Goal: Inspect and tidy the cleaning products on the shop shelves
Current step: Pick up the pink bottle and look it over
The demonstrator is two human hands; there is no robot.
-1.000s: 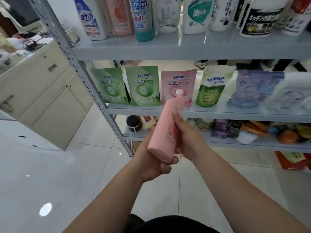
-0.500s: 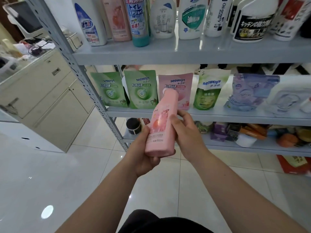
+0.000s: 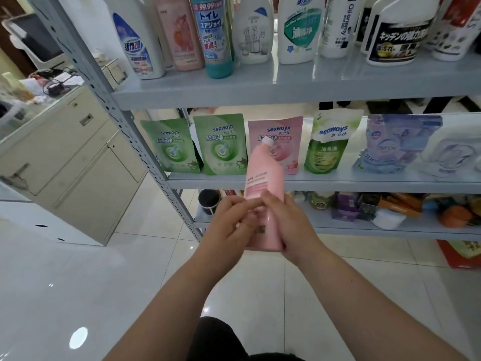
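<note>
I hold a pink bottle (image 3: pixel 265 175) with an angled white cap upright in front of the grey metal shelves. My left hand (image 3: pixel 231 225) grips its lower left side with the fingers across the label. My right hand (image 3: pixel 289 225) wraps its lower right side and base. The bottle's back label with small print faces me. Behind it on the middle shelf (image 3: pixel 338 182) stand green and pink refill pouches (image 3: pixel 221 144). The top shelf (image 3: pixel 260 87) carries a row of cleaner bottles, among them a second pink bottle (image 3: pixel 179 35).
A perforated grey upright (image 3: pixel 114 100) frames the shelves on the left. A beige cabinet (image 3: pixel 70 157) stands left of it with clutter on top. The bottom shelf (image 3: pixel 364 227) holds mixed small goods. A red bag (image 3: pixel 463 254) lies on the tiled floor at right.
The bottle has been turned in my hands, from its front picture label to its back text label. My left hand moved from under the base up onto the bottle's side.
</note>
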